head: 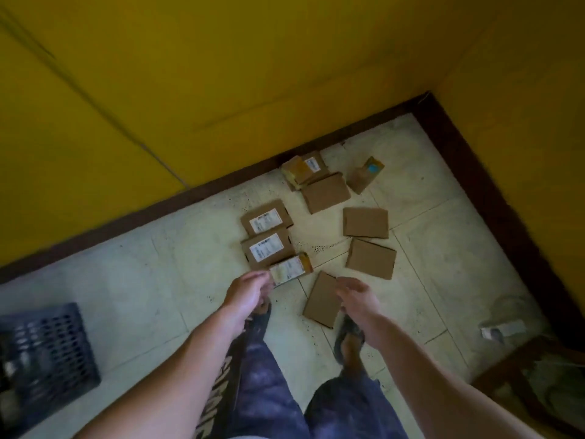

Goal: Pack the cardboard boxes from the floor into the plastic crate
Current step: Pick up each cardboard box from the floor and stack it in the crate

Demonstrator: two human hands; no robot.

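Both arms stretch toward 12 o'clock. The left hand (250, 293) curls its fingers at the labelled box (289, 270), grip unclear. The right hand (359, 297) hangs over a plain box (320, 301), fingers relaxed.

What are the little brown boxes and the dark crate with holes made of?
The boxes look like plain brown cardboard: matte and flat-sided, with white paper labels on some. The crate looks like dark moulded plastic, judging by its even grid of holes, though it's blurry.
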